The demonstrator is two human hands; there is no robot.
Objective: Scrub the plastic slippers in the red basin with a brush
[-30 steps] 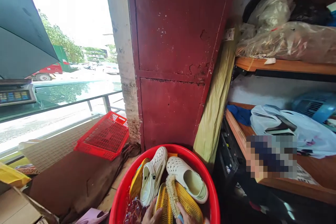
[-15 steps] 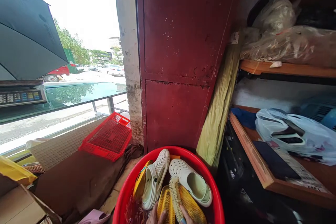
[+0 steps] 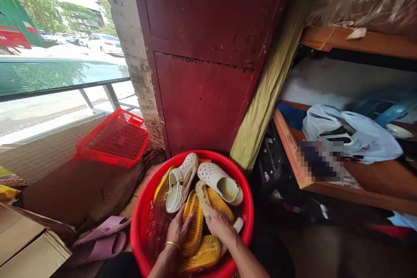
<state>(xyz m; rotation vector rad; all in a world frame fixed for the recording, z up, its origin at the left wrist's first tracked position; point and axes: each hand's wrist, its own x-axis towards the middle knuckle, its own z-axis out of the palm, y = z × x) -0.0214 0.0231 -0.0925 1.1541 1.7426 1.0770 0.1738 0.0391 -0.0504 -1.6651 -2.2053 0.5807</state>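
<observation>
My left hand (image 3: 177,228), with a gold bangle at the wrist, grips a yellow slipper (image 3: 196,228) whose zigzag-ridged sole faces up. In my right hand (image 3: 217,224) is a scrubbing brush (image 3: 202,195) with pale bristles, held beside that sole; its handle is mostly hidden by my fingers. Both hands are inside a red basin (image 3: 136,226) with water in it. Another ridged yellow sole (image 3: 220,205) lies right of the brush, and a yellow slipper (image 3: 205,252) lies nearer me. Two white clogs (image 3: 182,182) rest toward the basin's far side, one tilted.
Pink slippers (image 3: 106,239) and a cardboard box (image 3: 31,243) are left of the basin. A red plastic crate (image 3: 114,139) sits farther back. Behind stands a dark red metal door (image 3: 202,104). Wooden shelving (image 3: 293,156) with a plastic bag (image 3: 352,132) is on the right.
The camera has tilted down and turned right, so the basin and both hands show more fully. The left hand still has the slipper, the right still the brush.
</observation>
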